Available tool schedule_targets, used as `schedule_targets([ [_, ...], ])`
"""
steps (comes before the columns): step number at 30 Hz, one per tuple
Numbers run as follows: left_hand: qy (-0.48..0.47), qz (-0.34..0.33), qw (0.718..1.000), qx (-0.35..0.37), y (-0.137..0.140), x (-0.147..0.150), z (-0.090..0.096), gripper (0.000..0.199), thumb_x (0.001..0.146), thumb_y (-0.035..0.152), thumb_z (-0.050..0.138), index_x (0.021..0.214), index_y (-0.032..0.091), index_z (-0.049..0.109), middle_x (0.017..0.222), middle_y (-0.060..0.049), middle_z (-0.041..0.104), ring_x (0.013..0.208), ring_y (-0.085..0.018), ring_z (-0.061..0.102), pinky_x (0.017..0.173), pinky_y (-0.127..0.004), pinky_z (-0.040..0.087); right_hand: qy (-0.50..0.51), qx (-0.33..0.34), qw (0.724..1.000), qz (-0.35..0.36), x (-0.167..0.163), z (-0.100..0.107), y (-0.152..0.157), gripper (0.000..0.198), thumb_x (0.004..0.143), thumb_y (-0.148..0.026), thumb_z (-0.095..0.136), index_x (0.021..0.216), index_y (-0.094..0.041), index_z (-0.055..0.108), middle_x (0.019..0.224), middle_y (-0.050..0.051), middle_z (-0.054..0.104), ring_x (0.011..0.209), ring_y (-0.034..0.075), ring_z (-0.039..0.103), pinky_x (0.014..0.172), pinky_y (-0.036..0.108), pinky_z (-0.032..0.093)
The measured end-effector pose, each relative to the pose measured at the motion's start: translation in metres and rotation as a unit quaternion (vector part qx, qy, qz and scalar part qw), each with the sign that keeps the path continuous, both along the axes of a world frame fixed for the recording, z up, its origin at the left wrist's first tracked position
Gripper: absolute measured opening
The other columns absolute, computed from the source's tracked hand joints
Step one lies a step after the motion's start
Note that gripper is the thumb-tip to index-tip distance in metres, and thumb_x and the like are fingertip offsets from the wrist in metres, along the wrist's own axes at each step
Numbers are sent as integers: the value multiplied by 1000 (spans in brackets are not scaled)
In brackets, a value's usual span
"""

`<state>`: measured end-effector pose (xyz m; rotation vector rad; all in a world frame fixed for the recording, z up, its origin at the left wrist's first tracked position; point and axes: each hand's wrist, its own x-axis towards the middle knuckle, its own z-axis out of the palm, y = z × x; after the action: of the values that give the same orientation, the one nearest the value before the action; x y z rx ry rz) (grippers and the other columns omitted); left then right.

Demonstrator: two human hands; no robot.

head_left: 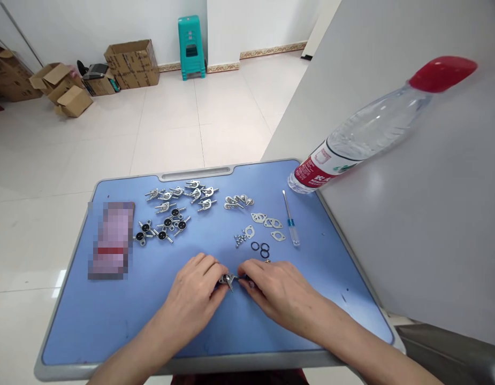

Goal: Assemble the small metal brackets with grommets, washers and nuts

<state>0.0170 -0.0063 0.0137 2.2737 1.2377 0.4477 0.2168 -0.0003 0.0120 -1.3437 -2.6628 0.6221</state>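
My left hand (201,286) is closed, pinching a small metal valve fitting (228,279) with a flange and a thin lever, just above the table. Close to its right side, my right hand (271,286) is closed too, its thumb and fingers pinched on something small and dark that I cannot make out. Black rubber rings (264,250) lie just beyond the right hand. Past them are tiny screws (240,238), flat metal gaskets (278,236) and several small metal levers (239,201). A screwdriver (291,222) with a clear and blue handle lies to their right.
More valve fittings (195,194) are grouped at the back left of the blue table (111,321), some showing black round faces. A pixelated purplish item (113,240) lies left. A water bottle (323,160) stands back right beside a grey panel (440,214). Green stools (191,48) and cartons (132,64) are beyond.
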Motion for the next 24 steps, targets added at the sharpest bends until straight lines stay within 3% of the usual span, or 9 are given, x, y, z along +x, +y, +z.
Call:
schedule_targets([
  [7,-3,1,1000,-8,-2,-1,5,19,85,8,57,100,20,57,90,-2,61,81,-19,54,70,-33,45,8,-8,1000,-5,-1,-4,-2,12,86,-8,50,82,-17,57,68,0,64,51,13,54,49,28,17],
  [24,-9,-8,1000,-21,-3,-4,4,12,92,10,50,94,19,59,89,-2,59,82,-17,55,70,-30,47,44,-16,999,-11,-5,-2,-3,11,85,-8,51,79,-17,55,64,-2,62,49,13,53,50,27,22],
])
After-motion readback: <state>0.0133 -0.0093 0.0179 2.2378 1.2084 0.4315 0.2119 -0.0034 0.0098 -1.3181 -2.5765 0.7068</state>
